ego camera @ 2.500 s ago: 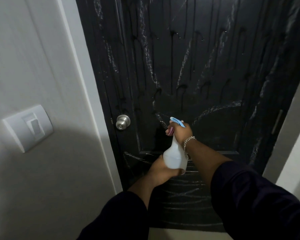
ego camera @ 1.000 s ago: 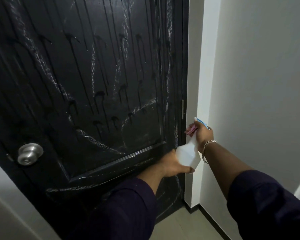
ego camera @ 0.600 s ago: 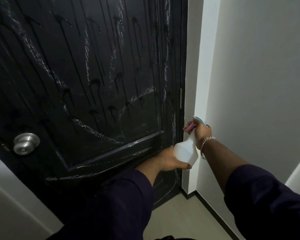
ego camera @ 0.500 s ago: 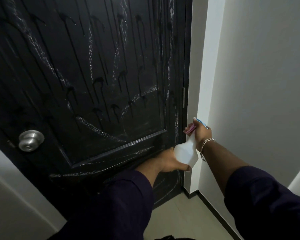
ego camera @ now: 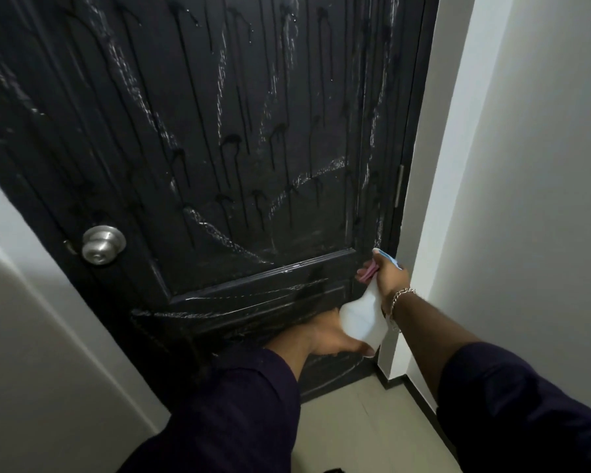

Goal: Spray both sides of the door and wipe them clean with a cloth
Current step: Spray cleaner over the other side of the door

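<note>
A: Door first: a black panelled slab, closed in its frame, filling the upper left of the view. Its face is matte paint gone glossy with long wet runs and pale smeared arcs. A raised moulding crosses it low down.

B: Where does it lie from the hands?

A: Straight ahead and mostly up and to the left of both. The hands sit low at its hinge side, just beside the white wall. Its long axis runs upright, so spraying likely proceeds in vertical bands, and I judge the lower panel under the moulding is next.

B: Which hand is nearer the surface?

A: Hard to say exactly; the left hand looks closer to the bottom panel, the right hand closer to the hinge edge.

B: And the bottle?

A: A spray bottle, smooth translucent white plastic, flared base, narrow neck, blue and pink head. It tilts with the nozzle aimed at the door.

B: The grip on it?

A: Right hand clenched round the neck and trigger, a chain bracelet at the wrist. Left hand cups the base from below, fingers curled round it.

B: Anything smaller?

A: A round brushed-metal knob on the left edge. No cloth is visible, so wiping seems not yet begun.
</note>
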